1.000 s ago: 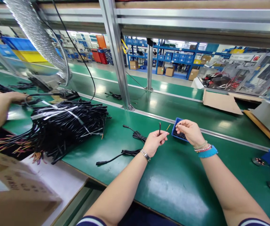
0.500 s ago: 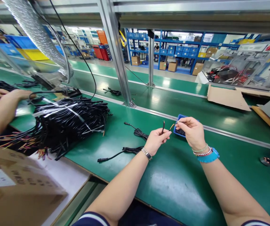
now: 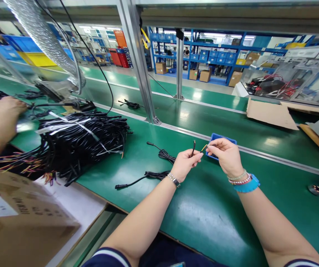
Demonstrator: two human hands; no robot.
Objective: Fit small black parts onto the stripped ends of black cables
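Left hand (image 3: 183,166) grips a slim black cable (image 3: 193,149) above a glossy green table (image 3: 204,215).
The right hand (image 3: 227,157), fingertips closed, meets a thin yellow wire (image 3: 204,148); anything pinched is too small to tell.

view: head-worn | facing: forward and down (sole camera) | near: green bench (image 3: 204,222) | far: blue shelving (image 3: 237,53)

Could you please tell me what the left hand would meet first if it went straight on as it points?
Most likely the right hand, whose fingertips lie just ahead of the left hand; the blue bin sits beyond, though depth is unclear.
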